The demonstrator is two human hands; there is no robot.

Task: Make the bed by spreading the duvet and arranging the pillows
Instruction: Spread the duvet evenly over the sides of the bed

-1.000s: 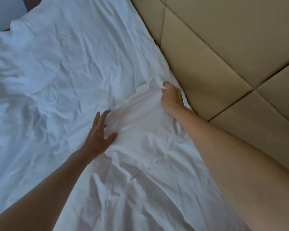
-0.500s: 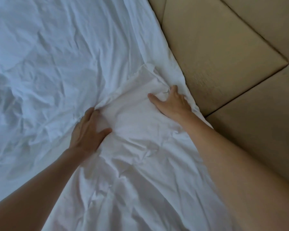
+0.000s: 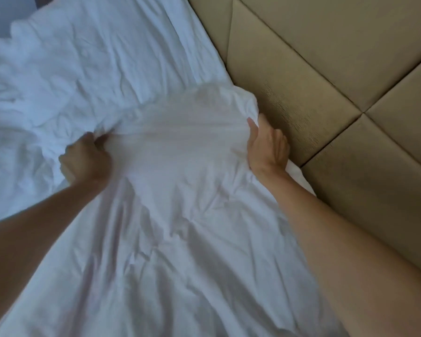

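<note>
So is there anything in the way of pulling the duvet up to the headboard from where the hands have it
Nothing visible. Both the left hand and right hand already grip the duvet, and only bare white sheet lies between its top edge and the padded headboard.

A bed fills the left and centre of the frame, covered by a creased white sheet. A rumpled white duvet lies on it, running from bottom centre to the tan padded headboard at right.

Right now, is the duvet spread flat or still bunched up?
Still bunched. The duvet humps up near the padded headboard, creased, with the left hand gripping a fold and the right hand holding its edge.
</note>
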